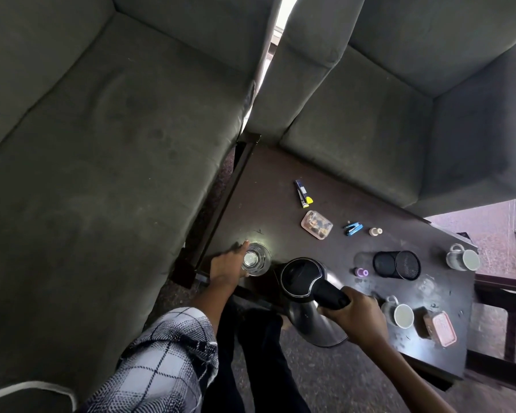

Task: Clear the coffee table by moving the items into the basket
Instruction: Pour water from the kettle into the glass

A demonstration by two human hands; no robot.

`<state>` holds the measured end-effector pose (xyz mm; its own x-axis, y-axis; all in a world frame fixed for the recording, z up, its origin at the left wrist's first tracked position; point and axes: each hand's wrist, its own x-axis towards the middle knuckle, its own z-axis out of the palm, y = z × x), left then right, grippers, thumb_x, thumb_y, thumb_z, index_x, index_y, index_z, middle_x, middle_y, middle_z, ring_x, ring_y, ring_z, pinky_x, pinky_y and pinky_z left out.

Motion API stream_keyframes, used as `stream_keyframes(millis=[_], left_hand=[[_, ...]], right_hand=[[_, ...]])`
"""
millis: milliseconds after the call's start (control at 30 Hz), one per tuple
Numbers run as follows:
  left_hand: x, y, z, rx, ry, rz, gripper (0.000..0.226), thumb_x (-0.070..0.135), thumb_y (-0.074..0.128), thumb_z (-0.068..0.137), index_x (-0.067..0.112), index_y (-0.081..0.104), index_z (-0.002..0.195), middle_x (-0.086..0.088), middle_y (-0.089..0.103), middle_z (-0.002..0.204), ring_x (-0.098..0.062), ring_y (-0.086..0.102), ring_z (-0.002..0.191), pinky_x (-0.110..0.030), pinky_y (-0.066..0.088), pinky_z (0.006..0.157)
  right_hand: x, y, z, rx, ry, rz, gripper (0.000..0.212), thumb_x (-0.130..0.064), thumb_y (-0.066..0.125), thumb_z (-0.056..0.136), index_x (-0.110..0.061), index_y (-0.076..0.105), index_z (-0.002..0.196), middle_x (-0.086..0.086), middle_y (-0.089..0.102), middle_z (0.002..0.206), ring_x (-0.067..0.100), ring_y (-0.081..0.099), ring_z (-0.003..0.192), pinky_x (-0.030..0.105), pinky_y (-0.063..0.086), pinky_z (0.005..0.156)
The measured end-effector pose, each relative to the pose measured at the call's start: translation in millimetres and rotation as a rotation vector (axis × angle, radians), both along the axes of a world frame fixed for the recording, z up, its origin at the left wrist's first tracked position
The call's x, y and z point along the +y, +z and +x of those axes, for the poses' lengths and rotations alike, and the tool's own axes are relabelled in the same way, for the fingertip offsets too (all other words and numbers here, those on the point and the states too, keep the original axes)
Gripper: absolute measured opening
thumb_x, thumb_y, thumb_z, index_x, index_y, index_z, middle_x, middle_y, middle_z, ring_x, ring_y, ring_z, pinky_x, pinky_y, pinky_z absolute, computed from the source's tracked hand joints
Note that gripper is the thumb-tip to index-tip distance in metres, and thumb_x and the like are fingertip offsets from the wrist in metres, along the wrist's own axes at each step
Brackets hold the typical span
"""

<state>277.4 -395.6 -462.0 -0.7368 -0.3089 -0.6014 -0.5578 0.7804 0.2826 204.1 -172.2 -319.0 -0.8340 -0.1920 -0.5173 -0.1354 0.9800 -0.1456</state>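
The dark coffee table (268, 186) holds several items. My left hand (227, 265) is wrapped around a clear drinking glass (255, 259) at the table's near left corner. My right hand (355, 312) grips the black handle of a steel electric kettle (303, 278), which is tilted over the table's front edge. Farther back lie a blue and yellow pen pack (302, 193), a clear plastic box (317, 225) of small bits, a blue stapler (353, 228) and a small white bottle (375, 231). No basket is in view.
A black mesh pen holder (396, 264) lies on its side beside a small purple cap (361, 272). Two mugs (463, 259) (399, 312) and a pink-lidded box (440, 328) sit at the right. Grey sofas (87, 144) (385, 114) border the table on two sides.
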Motion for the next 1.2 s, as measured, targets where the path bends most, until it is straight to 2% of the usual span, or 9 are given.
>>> stream_keyframes(millis=[200, 367, 567, 767, 867, 1200], left_hand=[[2, 3, -2, -0.027, 0.01, 0.007, 0.081, 0.032, 0.066, 0.084, 0.029, 0.016, 0.147, -0.005, 0.057, 0.128, -0.025, 0.061, 0.111, -0.033, 0.049, 0.087], [3, 1, -2, -0.046, 0.016, 0.0, 0.082, 0.033, 0.065, 0.084, 0.03, 0.014, 0.148, -0.006, 0.059, 0.127, -0.025, 0.062, 0.11, -0.033, 0.049, 0.086], [5, -2, -4, -0.059, 0.022, -0.013, 0.079, 0.029, 0.063, 0.087, 0.032, 0.013, 0.148, -0.007, 0.059, 0.127, -0.025, 0.062, 0.111, -0.033, 0.048, 0.088], [7, -12, -3, -0.071, 0.029, -0.031, 0.074, 0.022, 0.059, 0.09, 0.033, 0.012, 0.147, -0.007, 0.066, 0.115, -0.025, 0.065, 0.103, -0.033, 0.05, 0.082], [7, -14, -3, -0.073, 0.026, -0.036, 0.076, 0.019, 0.058, 0.091, 0.034, 0.01, 0.147, -0.008, 0.068, 0.112, -0.025, 0.066, 0.1, -0.034, 0.05, 0.08], [8, -9, -4, -0.066, 0.022, -0.029, 0.082, 0.029, 0.063, 0.087, 0.031, 0.009, 0.148, -0.007, 0.066, 0.116, -0.023, 0.064, 0.105, -0.033, 0.05, 0.082]], right_hand=[[-2, 0, -1, -0.005, 0.014, 0.035, 0.038, -0.047, 0.074, 0.062, -0.014, 0.06, 0.074, 0.005, 0.066, 0.068, 0.026, 0.062, 0.068, 0.026, 0.033, 0.049], [-2, -1, -1, -0.014, 0.018, 0.04, 0.036, -0.046, 0.074, 0.063, -0.018, 0.053, 0.069, 0.006, 0.066, 0.069, 0.028, 0.062, 0.07, 0.026, 0.035, 0.054], [-5, -1, 0, -0.005, 0.019, 0.043, 0.037, -0.048, 0.074, 0.063, -0.017, 0.054, 0.07, 0.008, 0.067, 0.071, 0.03, 0.063, 0.072, 0.026, 0.035, 0.054], [-6, 1, 1, -0.009, 0.041, 0.06, 0.043, -0.052, 0.074, 0.063, -0.018, 0.048, 0.067, 0.006, 0.065, 0.07, 0.029, 0.063, 0.073, 0.026, 0.035, 0.055], [-6, 2, 1, -0.013, 0.038, 0.049, 0.044, -0.052, 0.075, 0.063, -0.018, 0.046, 0.066, 0.003, 0.058, 0.064, 0.03, 0.063, 0.072, 0.026, 0.034, 0.054], [-1, 3, 2, -0.001, 0.056, 0.046, 0.042, -0.05, 0.074, 0.064, -0.018, 0.048, 0.066, 0.001, 0.056, 0.062, 0.028, 0.063, 0.071, 0.026, 0.033, 0.052]])
